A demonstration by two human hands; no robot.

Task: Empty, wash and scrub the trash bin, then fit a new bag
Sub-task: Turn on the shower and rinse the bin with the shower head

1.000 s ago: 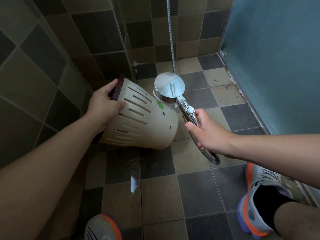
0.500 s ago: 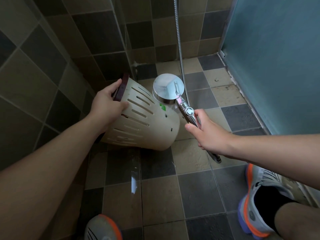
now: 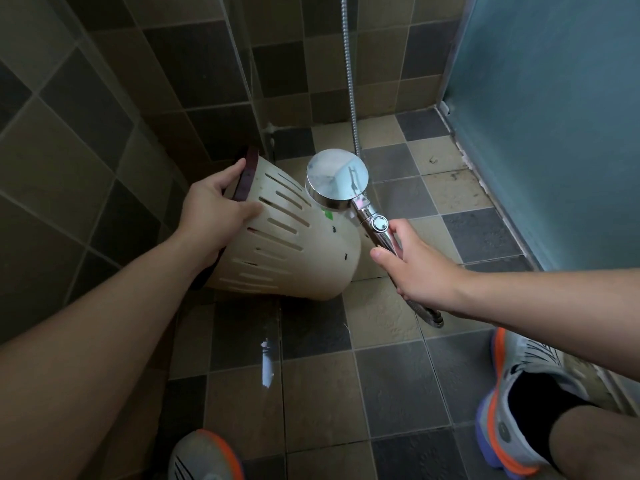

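A cream slotted trash bin (image 3: 298, 251) with a dark brown rim lies tilted on its side above the tiled floor, its mouth turned toward the left wall and its base pointing right. My left hand (image 3: 216, 211) grips the bin at its rim, thumb on the slotted wall. My right hand (image 3: 415, 268) holds the chrome handle of a shower head (image 3: 337, 178), whose round face hangs just above the bin's upper side. The metal hose (image 3: 349, 74) runs up out of view. The bin's inside is hidden.
Checkered tile walls close in on the left and behind. A blue-green glass panel (image 3: 554, 116) stands on the right. Wet floor tiles (image 3: 311, 393) lie below the bin. My two shoes (image 3: 512, 410) stand at the bottom edge.
The shower head has shifted slightly right and up along the bin's side. The hose has swung right. My left hand keeps the same grip on the rim.
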